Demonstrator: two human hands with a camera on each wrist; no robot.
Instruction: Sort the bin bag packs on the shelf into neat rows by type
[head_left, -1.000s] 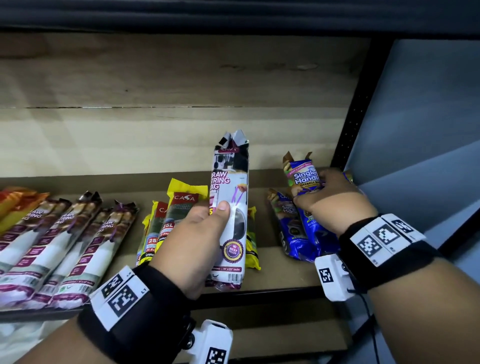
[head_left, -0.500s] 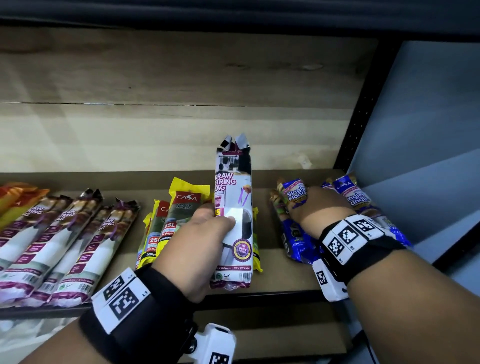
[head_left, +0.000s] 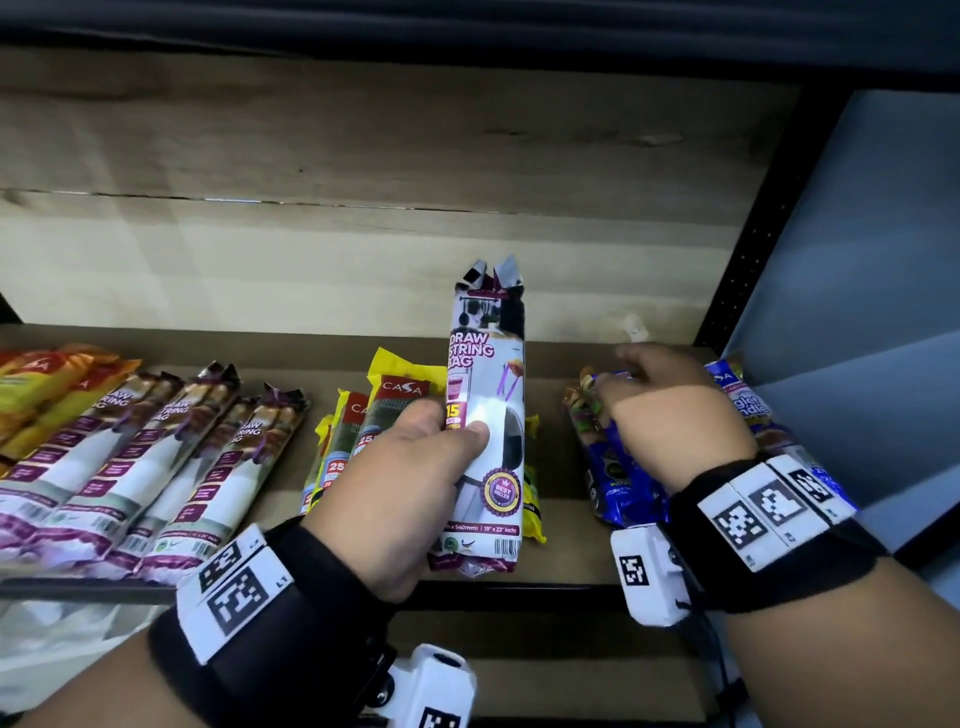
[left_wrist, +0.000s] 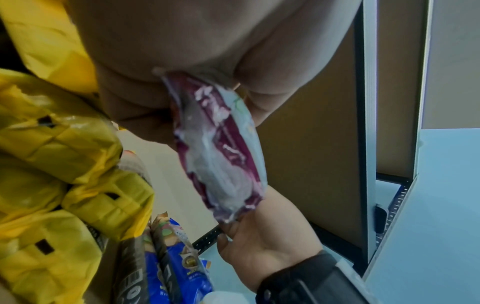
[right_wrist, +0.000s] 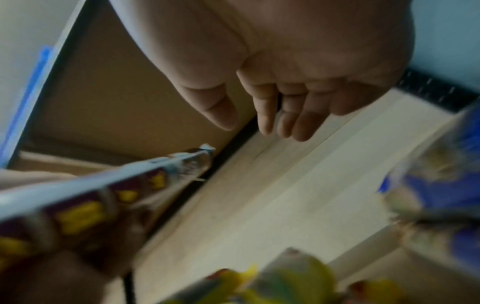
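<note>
My left hand (head_left: 415, 467) grips a white and purple drawstring bag pack (head_left: 485, 415), held upright above the shelf's front edge; its crumpled lower end (left_wrist: 223, 156) shows in the left wrist view. My right hand (head_left: 670, 410) hovers over the blue packs (head_left: 618, 478) at the right of the shelf, its fingers (right_wrist: 283, 115) relaxed and holding nothing. One blue pack (head_left: 753, 410) lies against the right side. Yellow packs (head_left: 384, 395) lie behind my left hand. Several matching drawstring packs (head_left: 156, 457) lie in a row on the left.
Orange and yellow packs (head_left: 47, 374) sit at the far left. The wooden shelf (head_left: 571, 540) has a black metal front rail and a black upright post (head_left: 743, 265) at the right. A pale back panel closes the shelf.
My right hand has let go of the blue pack it was lifting; that pack now lies at the right side. The hand has opened above the blue pile. The left hand holds steady.
</note>
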